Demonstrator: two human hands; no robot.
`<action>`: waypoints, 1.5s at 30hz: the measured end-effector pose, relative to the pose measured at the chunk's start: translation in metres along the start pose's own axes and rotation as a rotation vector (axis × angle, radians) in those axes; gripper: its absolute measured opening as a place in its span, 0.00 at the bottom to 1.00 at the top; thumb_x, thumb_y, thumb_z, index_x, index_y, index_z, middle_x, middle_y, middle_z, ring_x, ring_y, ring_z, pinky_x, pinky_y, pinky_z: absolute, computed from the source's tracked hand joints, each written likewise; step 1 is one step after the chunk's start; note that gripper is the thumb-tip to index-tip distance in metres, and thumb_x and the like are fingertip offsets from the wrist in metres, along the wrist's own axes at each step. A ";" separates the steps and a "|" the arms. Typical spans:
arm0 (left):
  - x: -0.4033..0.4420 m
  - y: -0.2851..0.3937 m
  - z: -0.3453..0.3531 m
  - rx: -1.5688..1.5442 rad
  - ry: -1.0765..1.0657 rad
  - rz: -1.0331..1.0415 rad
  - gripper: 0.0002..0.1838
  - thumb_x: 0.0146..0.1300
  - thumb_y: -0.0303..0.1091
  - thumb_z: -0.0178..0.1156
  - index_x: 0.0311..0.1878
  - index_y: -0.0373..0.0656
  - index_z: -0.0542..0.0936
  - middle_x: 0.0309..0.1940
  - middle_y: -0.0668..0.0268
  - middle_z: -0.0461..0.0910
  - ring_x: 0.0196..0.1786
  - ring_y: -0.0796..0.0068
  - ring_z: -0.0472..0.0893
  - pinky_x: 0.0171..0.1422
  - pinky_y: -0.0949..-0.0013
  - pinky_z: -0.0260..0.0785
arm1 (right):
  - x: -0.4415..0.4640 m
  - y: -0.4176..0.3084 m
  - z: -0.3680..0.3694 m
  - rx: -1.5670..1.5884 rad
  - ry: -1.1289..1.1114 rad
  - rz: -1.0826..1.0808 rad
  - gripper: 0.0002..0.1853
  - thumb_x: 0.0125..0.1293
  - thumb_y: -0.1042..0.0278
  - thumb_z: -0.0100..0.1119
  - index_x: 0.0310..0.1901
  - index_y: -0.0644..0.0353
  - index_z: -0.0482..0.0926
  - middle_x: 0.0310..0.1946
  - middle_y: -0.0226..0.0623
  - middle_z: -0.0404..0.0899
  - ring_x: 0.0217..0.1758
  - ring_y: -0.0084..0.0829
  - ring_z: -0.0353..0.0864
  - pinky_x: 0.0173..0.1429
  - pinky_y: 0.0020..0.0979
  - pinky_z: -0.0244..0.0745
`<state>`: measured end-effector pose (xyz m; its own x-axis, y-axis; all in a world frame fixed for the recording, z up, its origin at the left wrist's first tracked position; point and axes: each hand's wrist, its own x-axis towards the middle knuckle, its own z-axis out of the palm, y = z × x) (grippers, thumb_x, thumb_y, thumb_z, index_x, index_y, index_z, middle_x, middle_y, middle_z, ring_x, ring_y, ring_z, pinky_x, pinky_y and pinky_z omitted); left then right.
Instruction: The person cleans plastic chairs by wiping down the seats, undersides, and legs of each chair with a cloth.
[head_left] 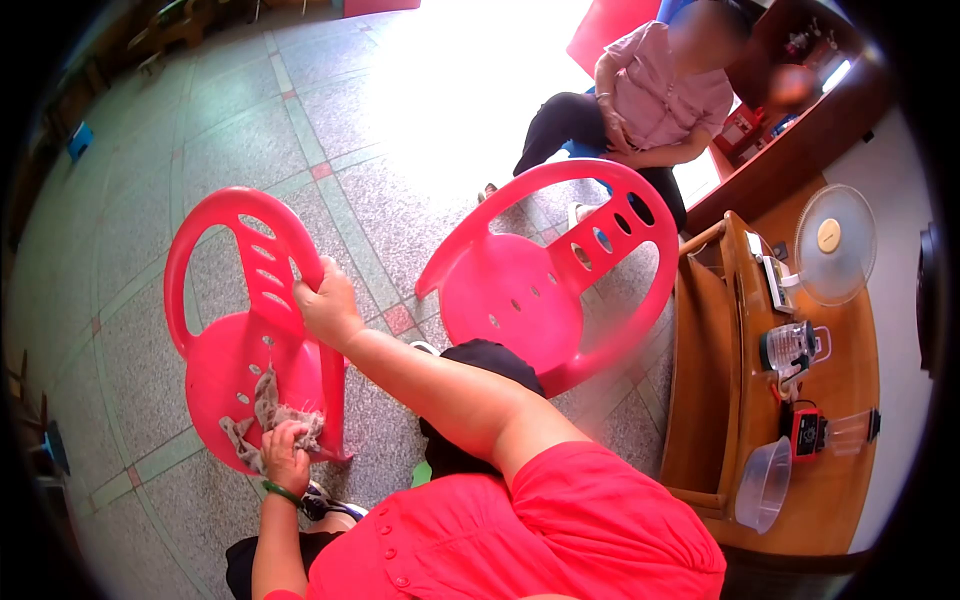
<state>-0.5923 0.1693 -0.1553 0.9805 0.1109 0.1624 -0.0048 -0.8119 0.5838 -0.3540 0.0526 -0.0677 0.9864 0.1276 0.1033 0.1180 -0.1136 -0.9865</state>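
Observation:
A grey, crumpled rag (pixel 268 405) lies bunched on the seat of a pink plastic chair (pixel 215 370) at the left. My left hand (pixel 285 455), with a green bangle at the wrist, presses the rag against the front part of that seat, fingers bent over it. Higher up, my right hand (pixel 330 305) is closed around the chair's curved armrest. Just to the right stands a second pink plastic chair (pixel 510 290) of the same shape; neither hand touches it.
Beyond the second chair sits a person (pixel 665 95) in a light pink shirt. On the right, a wooden cabinet (pixel 850 400) carries a round fan (pixel 835 250), a glass pitcher (pixel 790 347) and a clear plastic tub (pixel 763 485). A small blue stool (pixel 80 140) stands far left on the tiled floor.

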 end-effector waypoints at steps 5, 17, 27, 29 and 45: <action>0.002 0.000 -0.001 -0.013 -0.025 -0.007 0.21 0.43 0.23 0.51 0.44 0.49 0.75 0.49 0.66 0.75 0.53 0.59 0.70 0.60 0.58 0.60 | 0.001 0.000 0.000 0.017 -0.025 0.044 0.13 0.57 0.67 0.57 0.42 0.63 0.74 0.28 0.45 0.79 0.33 0.37 0.80 0.39 0.37 0.73; 0.027 -0.036 0.021 -0.001 -0.041 -0.074 0.19 0.54 0.25 0.49 0.48 0.56 0.78 0.53 0.65 0.74 0.54 0.53 0.71 0.57 0.53 0.65 | 0.007 0.007 -0.020 -0.103 -0.289 0.109 0.11 0.61 0.64 0.51 0.25 0.60 0.74 0.17 0.32 0.71 0.22 0.27 0.72 0.27 0.32 0.67; 0.099 -0.037 0.019 0.263 0.110 -0.137 0.17 0.56 0.30 0.55 0.50 0.57 0.77 0.51 0.73 0.74 0.55 0.63 0.70 0.57 0.54 0.65 | 0.006 -0.035 -0.027 0.190 -0.225 0.222 0.04 0.62 0.76 0.56 0.32 0.64 0.72 0.21 0.34 0.72 0.22 0.23 0.71 0.28 0.26 0.71; 0.110 -0.061 -0.001 0.332 0.050 -0.130 0.19 0.57 0.28 0.53 0.52 0.58 0.76 0.54 0.72 0.73 0.56 0.63 0.70 0.58 0.54 0.64 | 0.006 -0.034 -0.025 0.205 -0.215 0.225 0.04 0.62 0.75 0.57 0.31 0.64 0.73 0.21 0.34 0.72 0.22 0.24 0.72 0.28 0.26 0.71; 0.015 -0.225 -0.088 0.403 -0.116 -1.045 0.16 0.62 0.32 0.47 0.50 0.41 0.78 0.49 0.48 0.77 0.53 0.47 0.76 0.59 0.55 0.67 | 0.011 -0.024 -0.022 0.194 -0.207 0.116 0.04 0.63 0.75 0.57 0.34 0.64 0.72 0.20 0.34 0.76 0.19 0.22 0.74 0.24 0.23 0.73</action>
<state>-0.5937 0.4044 -0.2138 0.4790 0.8081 -0.3429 0.8727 -0.4805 0.0867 -0.3437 0.0348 -0.0404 0.9454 0.3255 -0.0195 -0.0374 0.0489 -0.9981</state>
